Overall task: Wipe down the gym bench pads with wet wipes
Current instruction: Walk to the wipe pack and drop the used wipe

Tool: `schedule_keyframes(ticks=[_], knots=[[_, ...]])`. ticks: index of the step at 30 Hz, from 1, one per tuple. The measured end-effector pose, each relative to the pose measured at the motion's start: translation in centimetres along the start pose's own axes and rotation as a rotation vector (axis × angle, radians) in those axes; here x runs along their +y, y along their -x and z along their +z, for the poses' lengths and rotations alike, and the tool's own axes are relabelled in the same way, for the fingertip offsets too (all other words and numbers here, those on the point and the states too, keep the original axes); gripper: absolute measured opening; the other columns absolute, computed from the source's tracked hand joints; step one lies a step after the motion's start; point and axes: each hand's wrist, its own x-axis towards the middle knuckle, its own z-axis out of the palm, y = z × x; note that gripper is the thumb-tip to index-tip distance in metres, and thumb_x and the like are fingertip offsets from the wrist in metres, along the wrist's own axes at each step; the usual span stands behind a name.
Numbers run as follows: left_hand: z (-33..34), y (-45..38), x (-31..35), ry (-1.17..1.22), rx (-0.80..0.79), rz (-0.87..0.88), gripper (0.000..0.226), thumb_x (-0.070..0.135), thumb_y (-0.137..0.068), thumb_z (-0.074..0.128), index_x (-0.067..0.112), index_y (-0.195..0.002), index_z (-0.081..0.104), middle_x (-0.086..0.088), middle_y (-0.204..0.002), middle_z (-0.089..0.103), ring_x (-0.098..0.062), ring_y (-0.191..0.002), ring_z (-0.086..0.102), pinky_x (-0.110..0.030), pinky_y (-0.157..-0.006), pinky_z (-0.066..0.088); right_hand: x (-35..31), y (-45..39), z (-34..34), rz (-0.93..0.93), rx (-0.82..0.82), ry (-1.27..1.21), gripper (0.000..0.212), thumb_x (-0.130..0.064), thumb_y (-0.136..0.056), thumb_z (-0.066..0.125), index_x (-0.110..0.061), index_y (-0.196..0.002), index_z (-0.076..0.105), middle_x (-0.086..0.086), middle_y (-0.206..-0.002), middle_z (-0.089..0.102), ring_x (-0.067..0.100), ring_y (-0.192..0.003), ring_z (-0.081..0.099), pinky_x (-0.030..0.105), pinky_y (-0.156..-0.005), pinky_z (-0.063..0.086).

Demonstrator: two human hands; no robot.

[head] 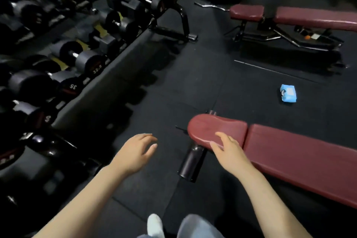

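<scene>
- A dumbbell rack (81,58) ran along the left.
- The left hand (136,152) hovered over the floor (173,87), fingers loosely spread, empty.
- The right hand (229,152) reached over the maroon seat pad (210,127), fingers relaxed, holding nothing.
- The long back pad (301,156) stretched rightward.
- A blue wet-wipes pack (288,93) lay on the floor beyond, well apart from both hands.

Near bench pad (301,162) runs off right edge.

Left hand (138,153): held open above the floor (193,83), nothing gripped.
Right hand (229,149): fingers spread over the seat pad (208,127).
Wipes pack (288,93): laid on the floor beyond the bench.
Dumbbells (81,58): racked at left.
</scene>
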Motion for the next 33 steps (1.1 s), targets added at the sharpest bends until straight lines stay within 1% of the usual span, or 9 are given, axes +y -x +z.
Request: schedule_keyframes(ticks=[2,4,8,10,13,17,22,26,33], knots=[[-3.0,-3.6,-2.9,-0.038,-0.034,0.043,0.033,0.035,-0.101,0.049,0.017,-0.125,0.065,0.0,-0.136,0.059,-0.014,-0.134,0.047,-0.026,-0.112,0.031,-2.7,-2.5,0.8,0.035,-0.002,-0.016,0.05,-0.048,-0.097,0.044,-0.03,-0.142,0.037,-0.003,-0.146,0.042,0.017,-0.133,0.039,0.038,-0.109,0.034],[-5.6,-8.0,-5.1,-0.057,-0.029,0.083,0.034,0.035,-0.101,0.049,0.015,-0.122,0.066,-0.002,-0.133,0.061,-0.017,-0.131,0.051,-0.029,-0.111,0.035,-4.7,-5.6,1.0,0.066,0.024,-0.017,0.05,-0.047,-0.097,0.044,-0.028,-0.143,0.038,-0.002,-0.147,0.042,0.019,-0.135,0.036,0.037,-0.109,0.032],[-8.8,-16.9,-7.7,-0.031,-0.018,0.14,0.042,0.037,-0.094,0.044,0.011,-0.113,0.07,-0.005,-0.123,0.067,-0.023,-0.117,0.061,-0.042,-0.106,0.041,-7.5,-13.4,0.7,0.134,0.116,-0.011,0.051,-0.043,-0.098,0.046,-0.022,-0.143,0.04,0.002,-0.147,0.043,0.022,-0.137,0.033,0.036,-0.112,0.027],[-9.9,-21.2,-9.1,-0.029,-0.011,0.163,0.042,0.038,-0.094,0.044,0.011,-0.111,0.071,-0.004,-0.12,0.068,-0.023,-0.114,0.063,-0.041,-0.104,0.043,-8.6,-17.9,0.5,0.152,0.13,0.0,0.05,-0.041,-0.098,0.047,-0.02,-0.143,0.041,0.004,-0.146,0.045,0.024,-0.136,0.036,0.035,-0.112,0.028],[-12.0,-28.1,-11.3,-0.01,-0.037,0.162,0.046,0.043,-0.093,0.043,0.01,-0.111,0.071,-0.004,-0.118,0.068,-0.022,-0.113,0.063,-0.033,-0.102,0.045,-10.3,-25.1,-0.5,0.182,0.096,0.04,0.049,-0.041,-0.098,0.047,-0.018,-0.142,0.042,0.006,-0.144,0.048,0.026,-0.133,0.04,0.034,-0.11,0.031],[-15.8,-38.7,-13.0,-0.03,-0.062,0.168,0.027,0.024,-0.095,0.061,0.009,-0.116,0.069,-0.005,-0.123,0.066,-0.023,-0.118,0.06,-0.029,-0.104,0.04,-13.7,-34.7,-4.0,0.224,0.058,0.02,0.05,-0.042,-0.098,0.046,-0.019,-0.142,0.041,0.005,-0.145,0.046,0.025,-0.134,0.039,0.034,-0.108,0.033],[-19.6,-52.8,-12.1,-0.009,-0.083,0.279,0.03,0.022,-0.096,0.059,0.01,-0.123,0.066,-0.004,-0.131,0.062,-0.021,-0.125,0.055,-0.031,-0.109,0.038,-16.9,-44.2,-8.7,0.285,0.171,-0.045,0.049,-0.047,-0.097,0.043,-0.026,-0.141,0.04,-0.004,-0.143,0.046,0.018,-0.135,0.037,0.036,-0.106,0.035],[-20.4,-64.5,-10.3,-0.014,-0.147,0.375,0.032,0.024,-0.097,0.057,0.013,-0.126,0.064,-0.002,-0.135,0.059,-0.019,-0.127,0.053,-0.029,-0.109,0.036,-17.0,-50.7,-10.7,0.361,0.218,-0.103,0.049,-0.046,-0.097,0.045,-0.025,-0.142,0.04,-0.003,-0.144,0.045,0.018,-0.136,0.035,0.036,-0.109,0.034],[-20.9,-84.3,-4.0,-0.112,-0.324,0.647,0.029,0.026,-0.097,0.055,0.021,-0.125,0.063,0.006,-0.134,0.058,-0.016,-0.126,0.053,-0.029,-0.11,0.036,-15.7,-59.6,-16.6,0.632,0.385,-0.268,0.051,-0.044,-0.099,0.045,-0.022,-0.144,0.037,0.0,-0.147,0.041,0.019,-0.137,0.034,0.039,-0.11,0.035]])
